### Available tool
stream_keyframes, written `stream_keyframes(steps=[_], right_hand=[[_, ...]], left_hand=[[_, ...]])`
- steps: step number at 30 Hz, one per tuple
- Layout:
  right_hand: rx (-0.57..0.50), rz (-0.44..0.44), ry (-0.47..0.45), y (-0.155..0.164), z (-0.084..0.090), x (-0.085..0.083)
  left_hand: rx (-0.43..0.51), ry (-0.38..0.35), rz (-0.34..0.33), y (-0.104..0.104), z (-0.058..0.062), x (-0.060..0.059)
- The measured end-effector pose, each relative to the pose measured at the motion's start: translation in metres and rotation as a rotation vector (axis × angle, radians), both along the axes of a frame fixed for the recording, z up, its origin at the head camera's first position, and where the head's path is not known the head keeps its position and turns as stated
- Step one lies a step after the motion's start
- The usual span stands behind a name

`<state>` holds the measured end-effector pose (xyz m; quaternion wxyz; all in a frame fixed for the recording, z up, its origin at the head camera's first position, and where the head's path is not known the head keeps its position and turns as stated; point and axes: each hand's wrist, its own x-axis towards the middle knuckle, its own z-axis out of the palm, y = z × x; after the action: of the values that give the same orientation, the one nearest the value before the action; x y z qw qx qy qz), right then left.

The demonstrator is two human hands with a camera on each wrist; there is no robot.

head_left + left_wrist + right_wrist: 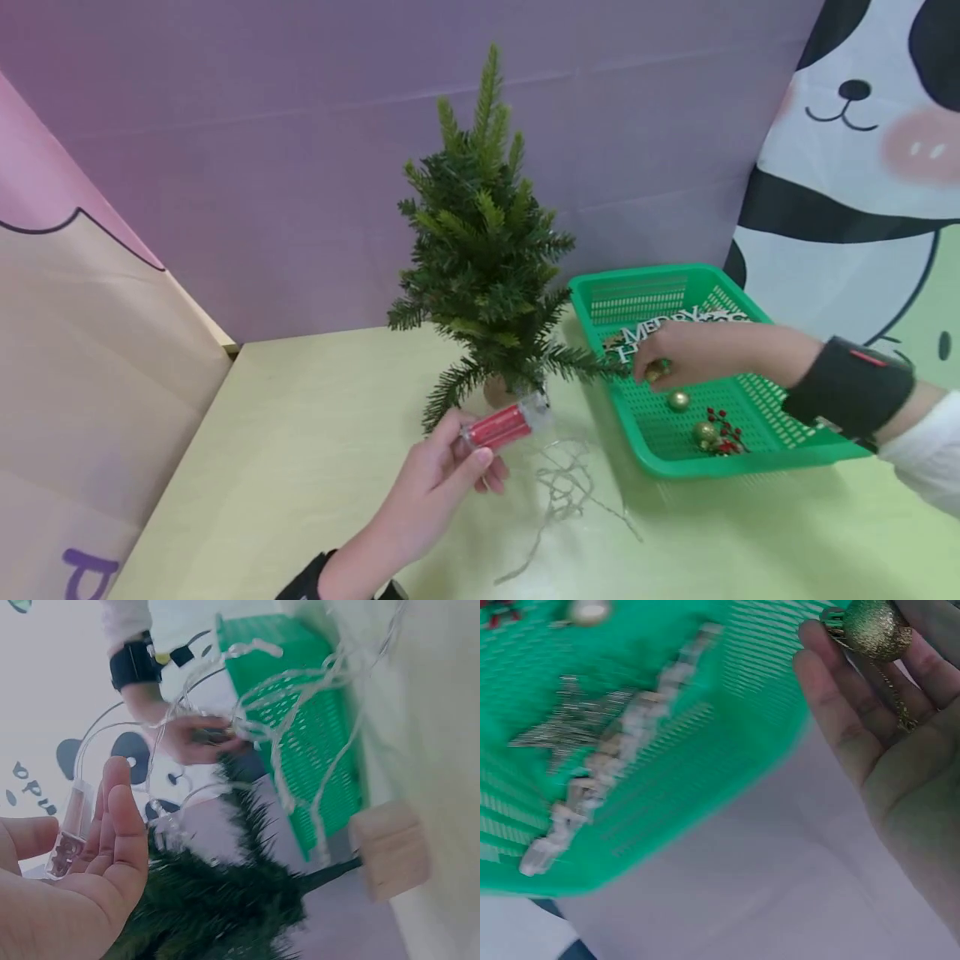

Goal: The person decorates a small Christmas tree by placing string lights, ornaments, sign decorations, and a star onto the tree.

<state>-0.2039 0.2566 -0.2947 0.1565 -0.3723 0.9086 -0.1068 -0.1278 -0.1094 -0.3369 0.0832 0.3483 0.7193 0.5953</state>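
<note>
Green plastic basket [757, 454] serves as landmark, standing just right of the small artificial tree [483, 250] on the pale table [300, 433]. The right hand [693, 354] reaches over the basket's near-left part, its fingertips closed on a gold glitter bauble [657, 372], seen also in the right wrist view [874, 628]; the bauble lies at the basket's tree-side rim, just beside the tip of a low branch, so this hand is the nearer to the tree. Left of the basket, in front of the tree's base, the left hand [442, 483] pinches a red battery pack [504, 424], long axis tilted up toward the basket; its clear wire string [566, 492] trails loose on the table between pack and basket.
</note>
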Motion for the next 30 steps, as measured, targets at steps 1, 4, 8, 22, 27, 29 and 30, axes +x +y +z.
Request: stream_keyframes(steps=[1,4,8,22,27,29,30], right_hand=[[0.035,-0.018,-0.038,0.001,-0.008,-0.005],[0.123,-0.050,-0.115,0.004,-0.029,-0.016],[0.182,-0.054,-0.136,0.006,-0.054,-0.028],[0.248,-0.064,-0.124,-0.001,-0.072,-0.024],[0.138,-0.137,0.036,-0.012,-0.021,0.000],[0.005,-0.113,0.165,-0.024,0.000,0.011],[-0.061,-0.081,0.247,-0.031,0.008,0.015]], left_hand=[[-0.011,-0.010,-0.008,0.000,-0.003,0.001],[-0.048,-0.063,-0.018,0.000,-0.013,0.002],[-0.077,-0.155,-0.024,0.002,-0.025,-0.001],[-0.108,-0.207,-0.077,0.008,-0.018,-0.007],[-0.109,-0.159,-0.106,0.008,-0.006,0.000],[-0.110,-0.134,-0.113,0.008,-0.002,0.002],[-0.110,-0.125,-0.116,0.008,0.000,0.002]])
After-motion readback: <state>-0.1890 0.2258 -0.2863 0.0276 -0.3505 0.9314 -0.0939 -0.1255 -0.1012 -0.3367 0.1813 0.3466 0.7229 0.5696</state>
